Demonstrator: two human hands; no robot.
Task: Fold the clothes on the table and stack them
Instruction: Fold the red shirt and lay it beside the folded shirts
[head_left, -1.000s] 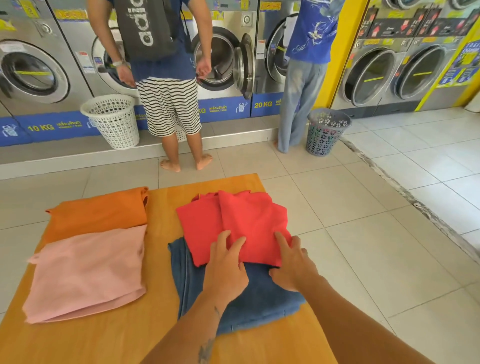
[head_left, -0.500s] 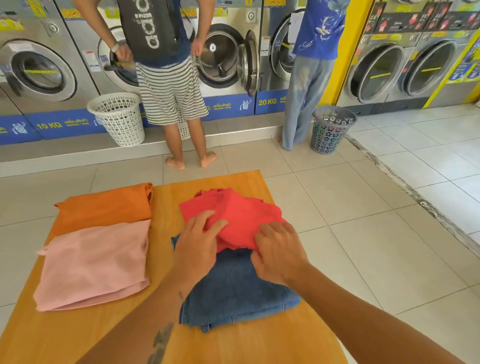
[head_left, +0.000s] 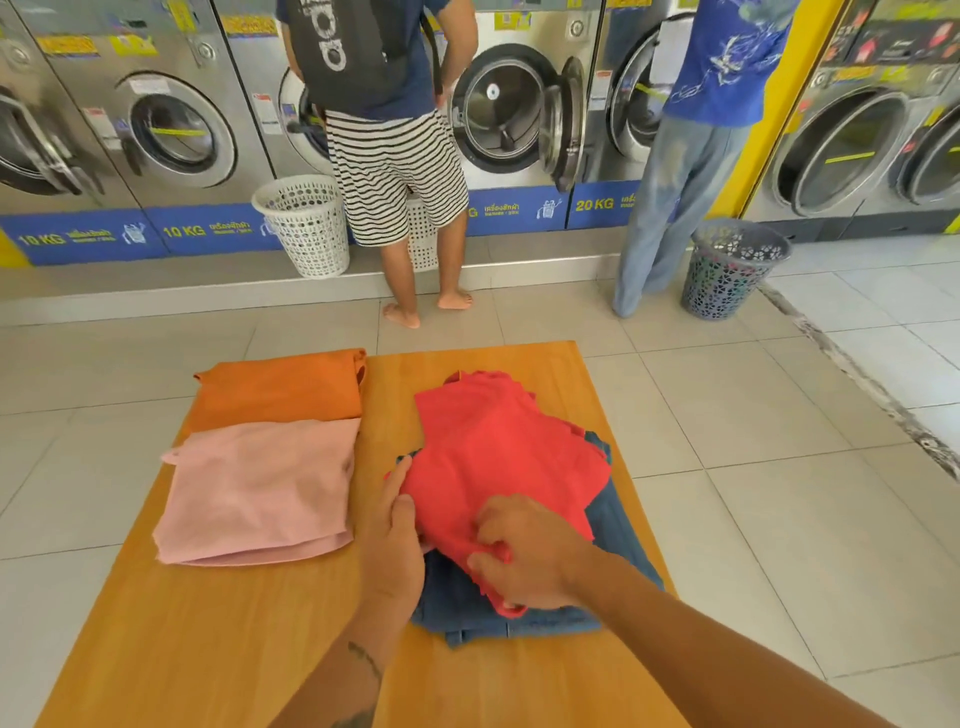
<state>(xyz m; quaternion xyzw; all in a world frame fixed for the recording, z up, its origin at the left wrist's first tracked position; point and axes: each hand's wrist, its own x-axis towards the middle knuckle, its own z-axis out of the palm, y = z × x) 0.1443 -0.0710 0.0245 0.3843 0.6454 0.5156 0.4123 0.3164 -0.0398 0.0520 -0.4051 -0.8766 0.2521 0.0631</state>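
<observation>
A red garment (head_left: 498, 457) lies bunched on top of folded blue jeans (head_left: 618, 551) on the right half of the wooden table (head_left: 218, 639). My left hand (head_left: 392, 540) grips the red garment's left edge, thumb on top. My right hand (head_left: 524, 556) pinches its near edge, fingers curled into the cloth. On the left half, a folded pink garment (head_left: 260, 488) lies in front of a folded orange garment (head_left: 280, 387), their edges touching.
Two people stand at the row of washing machines beyond the table: one in striped shorts (head_left: 395, 176), one in pale jeans (head_left: 670, 202). A white basket (head_left: 306, 228) and a grey basket (head_left: 732, 267) stand on the tiled floor. One machine door (head_left: 563, 124) hangs open.
The red garment, flat and spread a second ago, is now gathered and pulled back toward me over the jeans. Both hands went from pressing flat on it to gripping its edges.
</observation>
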